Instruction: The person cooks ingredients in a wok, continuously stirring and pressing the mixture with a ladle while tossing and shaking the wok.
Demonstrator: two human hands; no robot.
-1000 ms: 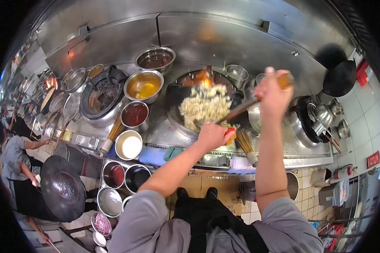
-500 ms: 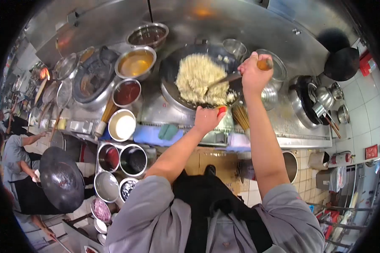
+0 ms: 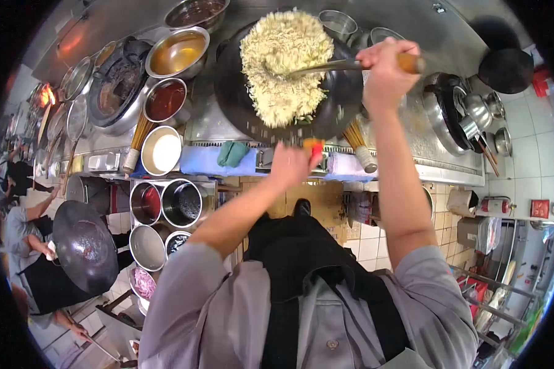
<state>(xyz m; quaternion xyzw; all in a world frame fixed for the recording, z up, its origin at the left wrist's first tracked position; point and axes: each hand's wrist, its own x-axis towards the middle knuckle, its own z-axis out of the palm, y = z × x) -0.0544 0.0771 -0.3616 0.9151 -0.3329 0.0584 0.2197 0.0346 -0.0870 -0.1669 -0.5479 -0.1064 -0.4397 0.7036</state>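
Note:
A large black wok (image 3: 234, 92) tilts over the stove, full of pale rice (image 3: 286, 46) with bits of green; some grains blur in motion. My left hand (image 3: 288, 165) is closed around the wok's near handle (image 3: 314, 152), which shows red and orange. My right hand (image 3: 389, 74) grips the wooden end of a long metal ladle (image 3: 326, 66). The ladle's shaft crosses the wok from the right, and its head is partly buried in the rice.
Left of the wok stand bowls of amber liquid (image 3: 178, 54) and dark red sauce (image 3: 166, 101), plus a white-filled container (image 3: 162, 150). Bamboo brushes (image 3: 358, 144) lie on both sides. A folded green cloth (image 3: 232, 154) rests at the front edge. A co-worker holds another wok (image 3: 86, 246) at left.
The wok has come closer to me with my left hand, and the rice has shifted toward its far side. My right hand has moved right with the ladle. The camera view has tilted.

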